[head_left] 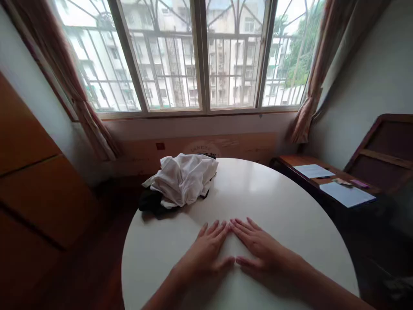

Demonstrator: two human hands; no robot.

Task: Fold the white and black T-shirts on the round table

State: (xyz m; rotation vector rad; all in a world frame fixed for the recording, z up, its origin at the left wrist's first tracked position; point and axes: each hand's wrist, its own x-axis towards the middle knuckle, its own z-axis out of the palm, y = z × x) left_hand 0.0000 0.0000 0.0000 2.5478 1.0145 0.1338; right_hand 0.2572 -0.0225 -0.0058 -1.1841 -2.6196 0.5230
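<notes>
From my end I'm reading this as a resting step: the left hand (208, 249) and right hand (261, 247) are lying on the white table (264, 189), fingers extended and grasping nothing, while the crumpled white cloth (185, 181) is sitting over dark fabric (151, 202), ahead and leftward. Handling it would be calling for a forward-left reach; lettering on the panel (254, 144) behind is defeating me.

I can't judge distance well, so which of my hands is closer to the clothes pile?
Your left hand. Both hands rest on the white table, but your right hand is farther from the clothes pile.
</notes>
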